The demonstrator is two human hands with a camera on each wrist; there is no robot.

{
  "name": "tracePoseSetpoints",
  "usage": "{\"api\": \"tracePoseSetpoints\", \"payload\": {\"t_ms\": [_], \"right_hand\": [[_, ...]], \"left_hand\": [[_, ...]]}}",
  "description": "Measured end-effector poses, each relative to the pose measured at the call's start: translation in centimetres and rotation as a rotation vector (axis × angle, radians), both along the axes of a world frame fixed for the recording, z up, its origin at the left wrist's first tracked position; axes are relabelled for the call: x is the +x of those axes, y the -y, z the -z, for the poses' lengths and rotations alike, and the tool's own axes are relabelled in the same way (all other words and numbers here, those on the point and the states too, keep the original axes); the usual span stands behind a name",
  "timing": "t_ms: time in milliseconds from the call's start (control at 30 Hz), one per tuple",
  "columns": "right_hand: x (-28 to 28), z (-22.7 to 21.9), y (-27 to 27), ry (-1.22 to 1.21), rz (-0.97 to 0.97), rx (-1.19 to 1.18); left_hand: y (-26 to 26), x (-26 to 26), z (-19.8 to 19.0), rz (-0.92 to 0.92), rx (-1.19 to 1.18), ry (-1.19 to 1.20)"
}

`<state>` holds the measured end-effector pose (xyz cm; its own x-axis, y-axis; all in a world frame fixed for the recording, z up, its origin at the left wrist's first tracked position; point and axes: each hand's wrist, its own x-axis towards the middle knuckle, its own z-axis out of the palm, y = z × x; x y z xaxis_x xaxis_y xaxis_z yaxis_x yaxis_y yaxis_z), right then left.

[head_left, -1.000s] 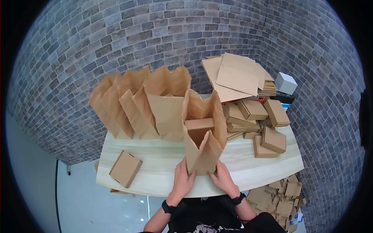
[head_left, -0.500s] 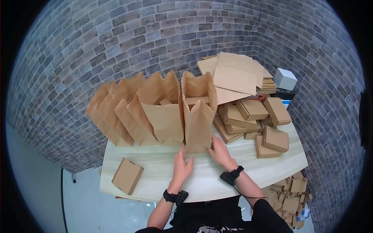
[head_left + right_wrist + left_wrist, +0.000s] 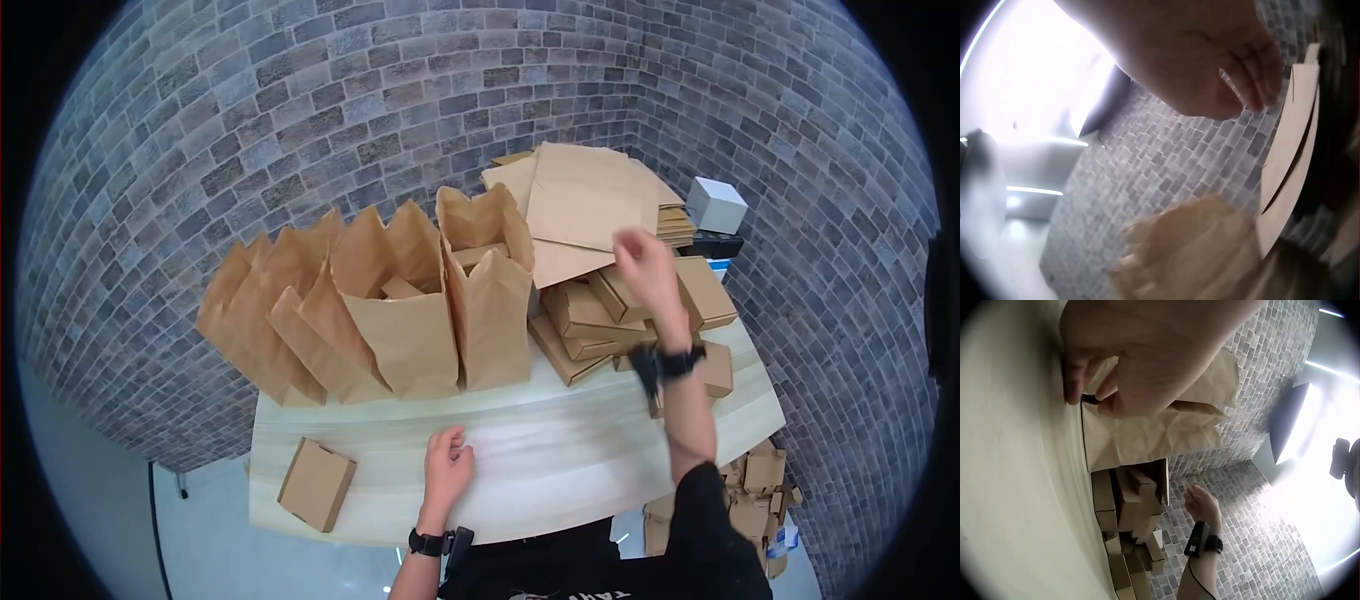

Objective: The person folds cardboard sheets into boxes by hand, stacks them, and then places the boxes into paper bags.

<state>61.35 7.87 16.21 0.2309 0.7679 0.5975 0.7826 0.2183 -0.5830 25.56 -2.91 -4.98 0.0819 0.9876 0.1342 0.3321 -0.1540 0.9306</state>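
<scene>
My left hand [image 3: 447, 474] hovers low over the front of the table, fingers loosely curled and holding nothing. Up at the right, my right hand [image 3: 645, 265] is raised in the air, its fingers loosely bent around nothing, and in the head view it overlaps the edge of a pile of flat cardboard sheets [image 3: 588, 195]. Several upright brown paper bags stand in a row behind my left hand. The rightmost bag [image 3: 490, 330] has a cardboard box [image 3: 480, 254] inside, and the bag beside it [image 3: 405, 340] also holds a box [image 3: 402, 288].
A heap of small closed cardboard boxes [image 3: 585, 315] lies right of the bags. One box [image 3: 316, 485] lies alone at the table's left front. Behind the heap sits a white box [image 3: 717, 205]. Flattened cardboard pieces [image 3: 757, 500] cover the floor at right.
The rightmost bag has moved back from the front edge into the row. Both hands have let go of it; the right has risen toward the cardboard sheets, the left has drawn back.
</scene>
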Motion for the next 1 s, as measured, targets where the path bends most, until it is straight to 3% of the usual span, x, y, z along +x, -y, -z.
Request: {"api": "tracePoseSetpoints", "payload": {"t_ms": [33, 67, 133, 167, 233, 400, 467, 500, 567, 600, 700, 767, 800, 900, 1000], "right_hand": [[2.5, -0.1, -2.9, 0.172, 0.03, 0.056], [4.0, -0.1, -5.2, 0.178, 0.034, 0.064], [6.0, -0.9, -8.6, 0.572, 0.041, -0.03], [6.1, -1.8, -8.8, 0.582, 0.039, -0.014], [5.7, -3.3, -9.6, 0.656, 0.13, -0.472], [7.3, -4.0, -10.4, 0.763, 0.183, -0.404], [8.3, -6.1, -7.4, 0.541, 0.054, -0.257], [8.3, -6.9, -5.5, 0.498, 0.076, -0.156], [5.3, -8.8, 1.6, 0.55, 0.055, 0.125], [3.3, -8.5, 5.1, 0.622, 0.081, 0.207], [-4.8, -3.3, 15.2, 0.742, 0.09, 0.217], [-9.3, 2.1, 20.7, 0.581, -0.166, 0.077], [-11.5, 3.7, 22.8, 0.538, -0.311, -0.011], [-15.6, 8.5, 26.8, 0.476, -0.314, -0.133], [-16.7, 8.6, 27.9, 0.064, -0.561, -0.224]], "left_hand": [[0.1, 0.0, 0.1, -0.003, 0.011, -0.014], [0.2, -0.2, 0.3, 0.001, 0.019, -0.008], [0.2, -0.4, 0.6, 0.004, 0.009, 0.038], [0.3, -0.4, 0.8, -0.003, 0.023, 0.048], [0.4, -0.4, 1.0, -0.018, 0.03, 0.056], [0.7, -0.7, 0.3, -0.02, 0.015, 0.055], [0.9, -0.8, 0.2, 0.002, 0.006, 0.049], [0.8, -0.9, 0.1, 0.05, -0.082, 0.078], [0.8, 0.0, -0.7, 0.11, -0.18, 0.118], [1.0, 0.9, -2.4, 0.23, -0.192, 0.188], [3.0, 5.2, -8.7, 0.501, -0.204, 0.548], [5.0, 8.0, -12.1, 0.615, -0.248, 1.024], [5.3, 8.6, -12.1, 0.606, -0.292, 1.027], [6.8, 9.0, -10.7, 0.517, -0.485, 0.842], [7.4, 7.4, -6.2, 0.463, -0.605, 0.601]]}}
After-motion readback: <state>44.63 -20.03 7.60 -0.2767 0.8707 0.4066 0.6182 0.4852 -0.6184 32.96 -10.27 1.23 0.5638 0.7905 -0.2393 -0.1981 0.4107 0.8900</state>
